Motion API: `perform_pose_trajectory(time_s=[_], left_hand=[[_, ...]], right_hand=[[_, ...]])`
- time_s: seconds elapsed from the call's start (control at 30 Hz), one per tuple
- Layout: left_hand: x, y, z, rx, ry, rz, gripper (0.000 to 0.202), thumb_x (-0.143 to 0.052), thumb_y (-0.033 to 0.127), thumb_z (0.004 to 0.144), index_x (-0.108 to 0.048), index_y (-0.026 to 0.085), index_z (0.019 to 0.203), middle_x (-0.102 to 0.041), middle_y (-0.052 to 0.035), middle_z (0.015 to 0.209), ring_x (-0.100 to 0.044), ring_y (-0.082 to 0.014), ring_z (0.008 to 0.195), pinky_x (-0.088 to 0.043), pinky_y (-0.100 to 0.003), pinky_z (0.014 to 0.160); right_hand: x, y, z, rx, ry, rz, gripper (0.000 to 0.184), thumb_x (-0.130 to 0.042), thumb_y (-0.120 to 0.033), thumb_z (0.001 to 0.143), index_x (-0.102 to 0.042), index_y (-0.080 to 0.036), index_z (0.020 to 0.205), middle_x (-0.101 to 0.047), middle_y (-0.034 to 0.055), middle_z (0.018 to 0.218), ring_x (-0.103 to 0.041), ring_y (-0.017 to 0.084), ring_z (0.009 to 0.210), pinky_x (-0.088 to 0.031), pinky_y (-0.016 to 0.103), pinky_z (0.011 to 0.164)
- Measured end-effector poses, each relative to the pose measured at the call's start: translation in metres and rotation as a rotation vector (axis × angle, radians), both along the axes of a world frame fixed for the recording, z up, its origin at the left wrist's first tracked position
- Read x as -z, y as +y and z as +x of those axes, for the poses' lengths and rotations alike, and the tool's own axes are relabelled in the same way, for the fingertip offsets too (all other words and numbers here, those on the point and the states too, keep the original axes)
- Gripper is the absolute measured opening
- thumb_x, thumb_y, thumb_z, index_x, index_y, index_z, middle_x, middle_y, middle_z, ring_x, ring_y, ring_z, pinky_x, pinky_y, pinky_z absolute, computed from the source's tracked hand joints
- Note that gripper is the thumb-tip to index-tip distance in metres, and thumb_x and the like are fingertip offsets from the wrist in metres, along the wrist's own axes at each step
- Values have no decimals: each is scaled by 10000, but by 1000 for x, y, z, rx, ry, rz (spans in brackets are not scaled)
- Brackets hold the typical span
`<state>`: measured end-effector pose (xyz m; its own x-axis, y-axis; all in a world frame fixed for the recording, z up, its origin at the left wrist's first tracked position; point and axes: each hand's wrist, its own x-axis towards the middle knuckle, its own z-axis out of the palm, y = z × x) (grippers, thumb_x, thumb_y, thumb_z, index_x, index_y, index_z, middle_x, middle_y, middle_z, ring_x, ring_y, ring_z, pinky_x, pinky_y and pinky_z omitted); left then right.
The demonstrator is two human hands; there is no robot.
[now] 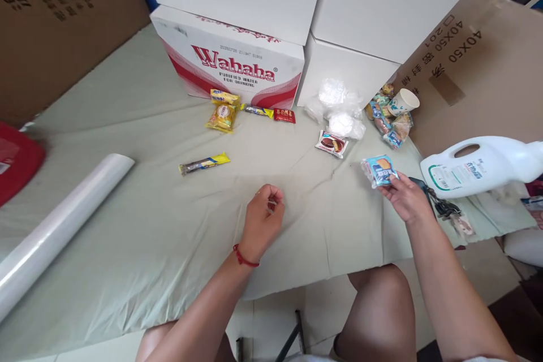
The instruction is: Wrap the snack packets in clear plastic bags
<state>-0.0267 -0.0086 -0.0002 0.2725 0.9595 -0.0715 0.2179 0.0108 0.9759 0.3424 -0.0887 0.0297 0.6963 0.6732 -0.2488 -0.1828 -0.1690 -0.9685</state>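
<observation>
The right hand [406, 197] grasps a blue packet [379, 171] by its near right corner, thumb on top and fingers beneath. The packet is over the right part of the cloth-covered bench [314, 209]; from this high angle it is hard to tell whether it touches the cloth. The left hand [263, 218] is near the middle of the bench, its fingers released and loosely curled, with a gap between them and the thumb. A red bracelet [245, 257] circles that wrist.

Farther left lies a yellow-and-dark snack bar [204, 164], apart from the rest. Beyond it, in front of the Wahaha carton [237, 70], are two yellow packets [221, 117], a second bar [257, 111] and a small red packet [284, 116], in a row running left to right.

To the right of these, white plastic-wrapped bundles [335, 110] sit on the far side, with a brown-and-white packet [332, 144] just on their near side. At the far right a paper cup [403, 103] rests among a heap of colourful packets [377, 116]. A white bottle [475, 167] is to the right of the right hand, with dark cables [444, 206] on its near side. A long plastic roll [68, 232] lies along the left part of the bench, near a red object [17, 164] at the left edge.
</observation>
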Motion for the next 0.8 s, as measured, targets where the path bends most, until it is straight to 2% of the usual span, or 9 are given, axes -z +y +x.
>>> perform_pose_trajectory(time_s=[0.07,0.13,0.33,0.4,0.47,0.53,0.6,0.7,0.8], left_hand=[[-1,0,0,26,44,1,36,-529,222,793,-555,228,816,-628,-4,836,-583,-161,749,-471,-296,685],[1,0,0,56,85,13,42,-523,218,801,-560,227,818,-633,-5,834,-584,-164,738,-469,-301,683],[8,-8,0,173,265,146,106,-469,177,842,-562,228,829,-631,-20,814,-595,-187,721,-467,-323,683],[9,-11,0,232,321,221,142,-447,170,862,-571,227,826,-628,-29,821,-605,-195,726,-465,-325,675],[9,-11,1,262,361,276,170,-431,168,883,-581,225,829,-623,-33,825,-612,-196,720,-465,-322,662],[8,-11,1,266,391,297,185,-423,166,901,-584,224,832,-618,-30,819,-613,-190,706,-466,-314,652],[7,-11,2,273,411,296,197,-418,162,917,-582,223,827,-615,-28,813,-613,-185,702,-467,-305,647],[6,-11,1,286,416,293,213,-410,159,932,-590,220,836,-618,-30,823,-615,-181,710,-468,-294,643],[5,-11,-1,302,399,294,220,-405,162,940,-596,217,846,-622,-33,835,-613,-176,710,-472,-289,645]], right_hand=[[3,18,29,150,23,-33,200,-825,-103,749,-653,-175,818,-714,44,872,-690,148,772,-658,317,738],[8,41,50,249,16,-77,227,-744,-12,770,-588,-177,760,-664,20,782,-668,135,727,-657,287,681],[26,122,91,303,-15,-133,270,-650,77,805,-558,-171,857,-662,11,846,-674,119,731,-641,248,593],[29,153,106,325,-47,-157,232,-672,37,839,-574,-156,923,-674,21,917,-658,103,720,-622,237,577],[31,185,120,346,-91,-183,51,-577,-64,965,-598,-91,1004,-667,63,1017,-655,79,740,-581,230,622],[31,213,132,366,-144,-210,227,-429,-153,1061,-608,-26,1117,-647,106,1125,-674,83,821,-562,255,697],[30,234,140,379,-205,-236,272,-463,-204,1085,-597,-48,1263,-633,130,1240,-686,135,954,-582,322,794],[31,252,146,355,-306,-282,405,-642,-275,1016,-557,-136,1387,-605,150,1366,-657,215,1096,-593,454,890],[34,248,143,264,-453,-357,384,-630,-336,1024,-590,-141,1352,-625,133,1336,-665,223,1093,-593,450,903]])
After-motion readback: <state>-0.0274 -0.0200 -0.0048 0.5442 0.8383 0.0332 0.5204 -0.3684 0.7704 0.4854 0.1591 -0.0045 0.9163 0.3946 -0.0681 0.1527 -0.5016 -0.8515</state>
